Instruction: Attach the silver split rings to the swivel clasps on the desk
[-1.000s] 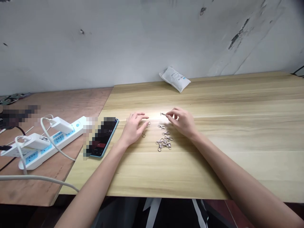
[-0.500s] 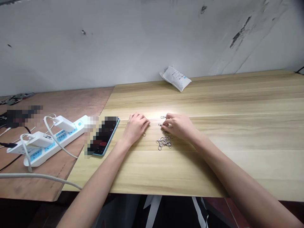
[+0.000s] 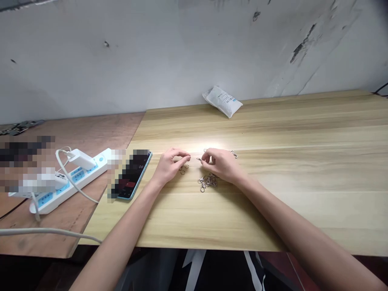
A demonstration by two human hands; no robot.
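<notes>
My left hand (image 3: 169, 165) is raised slightly over the table, thumb and index finger pinched; anything between those tips is too small to make out. Below its fingers lie several small metal rings (image 3: 182, 172). Facing it, my right hand (image 3: 220, 162) pinches a small silver swivel clasp (image 3: 199, 159), whose end points at the left fingertips across a narrow gap. A pile of silver swivel clasps (image 3: 207, 181) lies just in front of the right hand. Another few clasps (image 3: 234, 154) rest beyond its knuckles, partly hidden.
A phone (image 3: 133, 174) lies left of my left hand. Farther left, a white power strip (image 3: 68, 190) with chargers and cables sits on a browner board (image 3: 115, 125). A white plastic packet (image 3: 223, 102) lies at the back against the wall.
My left hand has lifted and its fingertips have come together, uncovering more rings. The right hand has shifted slightly left with the clasp, and clasps now show to its right.
</notes>
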